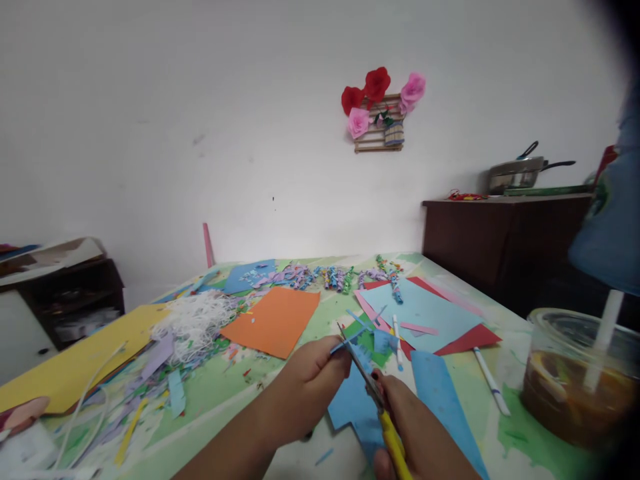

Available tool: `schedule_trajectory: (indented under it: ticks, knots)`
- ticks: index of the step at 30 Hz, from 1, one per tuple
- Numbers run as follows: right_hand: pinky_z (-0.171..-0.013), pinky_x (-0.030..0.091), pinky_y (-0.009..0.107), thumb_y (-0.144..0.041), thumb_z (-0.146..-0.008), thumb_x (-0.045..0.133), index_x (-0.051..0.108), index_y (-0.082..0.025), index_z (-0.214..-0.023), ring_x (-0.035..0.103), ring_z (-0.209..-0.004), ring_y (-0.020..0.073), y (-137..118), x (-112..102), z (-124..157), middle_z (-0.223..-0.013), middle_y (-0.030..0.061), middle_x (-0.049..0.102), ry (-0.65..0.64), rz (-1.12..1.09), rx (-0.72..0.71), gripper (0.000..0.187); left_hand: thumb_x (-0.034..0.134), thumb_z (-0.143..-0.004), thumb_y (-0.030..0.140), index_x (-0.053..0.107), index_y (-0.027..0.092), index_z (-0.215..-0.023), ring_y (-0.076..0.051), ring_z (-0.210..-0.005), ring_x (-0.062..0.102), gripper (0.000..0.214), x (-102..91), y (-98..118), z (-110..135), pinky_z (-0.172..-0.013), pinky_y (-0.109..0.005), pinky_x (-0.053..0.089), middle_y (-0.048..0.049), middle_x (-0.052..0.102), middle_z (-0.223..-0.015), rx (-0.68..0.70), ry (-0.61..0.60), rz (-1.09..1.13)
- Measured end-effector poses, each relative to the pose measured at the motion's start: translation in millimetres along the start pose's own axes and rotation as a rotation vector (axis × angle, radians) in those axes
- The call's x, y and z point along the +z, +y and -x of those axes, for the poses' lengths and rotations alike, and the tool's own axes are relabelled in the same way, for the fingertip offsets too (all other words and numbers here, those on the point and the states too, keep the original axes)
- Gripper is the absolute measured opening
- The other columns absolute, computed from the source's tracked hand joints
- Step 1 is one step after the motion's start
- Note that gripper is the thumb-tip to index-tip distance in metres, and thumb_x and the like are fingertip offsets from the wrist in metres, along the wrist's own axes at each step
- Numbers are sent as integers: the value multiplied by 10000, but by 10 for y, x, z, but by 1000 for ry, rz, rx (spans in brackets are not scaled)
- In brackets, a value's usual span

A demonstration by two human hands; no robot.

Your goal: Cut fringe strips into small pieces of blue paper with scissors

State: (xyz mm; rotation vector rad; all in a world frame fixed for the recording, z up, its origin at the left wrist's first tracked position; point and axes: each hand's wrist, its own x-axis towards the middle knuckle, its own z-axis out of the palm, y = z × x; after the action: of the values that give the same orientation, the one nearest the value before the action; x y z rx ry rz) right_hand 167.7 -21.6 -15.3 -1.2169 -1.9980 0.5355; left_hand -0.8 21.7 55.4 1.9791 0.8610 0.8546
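Observation:
My left hand [313, 380] is closed in a pinch on a blue paper strip [345, 341], whose end sticks out past the thumb. In my right hand [413, 423] is a pair of scissors [393, 443] with yellow handles. Their blades point up and left and lie against the strip, close to my left fingers. Below both hands lies a cut sheet of blue paper [345, 403] with a stepped edge. Blue scraps [385, 341] rest just beyond the blades. Part of the scissor handles is hidden by my right fingers.
Orange paper [275, 320], a heap of white string [195, 323] and yellow paper [107, 340] spread to the left. Light blue paper [430, 313] over red sheets lies right, with a marker [491, 381]. A plastic cup of brown drink [575, 393] stands far right. Curled paper pieces [335, 279] line the back.

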Motion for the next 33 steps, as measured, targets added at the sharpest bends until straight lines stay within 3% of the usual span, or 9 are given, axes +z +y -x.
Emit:
schedule_trajectory:
  ticks: [6,10,17,27,33]
  knots:
    - [-830,405,390,-278,-660,522,377,-120,-1135,516,-976,283,33,11,-17,-1071,164,544,30,18,-16,521,338,-832,301,415,168,-638,-75,-497,260,247,77,-96,-17,-461,-194,252,47,335,-578,17,13,79]
    - [-851,399,418,-373,-690,539,330,-91,-1168,473,-1049,321,177,86,-18,-1127,210,505,71,122,-44,594,360,-834,323,444,162,-643,-87,-553,331,264,121,-130,-23,-505,-192,293,29,398,-601,42,101,139]
    - [-902,370,419,-350,-690,576,198,-124,-1239,414,-1120,329,206,114,15,-1209,207,440,143,193,-155,704,373,-833,279,539,150,-677,-108,-611,426,262,146,-32,7,-570,-200,360,-12,529,-675,172,83,108]
    - [-910,350,442,-396,-673,583,280,-126,-1257,389,-1126,352,49,42,32,-1238,191,424,71,48,-67,711,308,-845,191,591,139,-643,-108,-557,457,352,148,-29,28,-554,-195,372,-23,529,-603,287,13,-62]
    - [-939,315,455,-357,-633,614,309,-119,-1255,382,-1138,360,78,65,51,-1246,170,439,105,38,-37,732,348,-813,137,509,152,-561,-70,-449,344,299,153,-24,39,-465,-172,308,26,431,-504,291,83,-103]
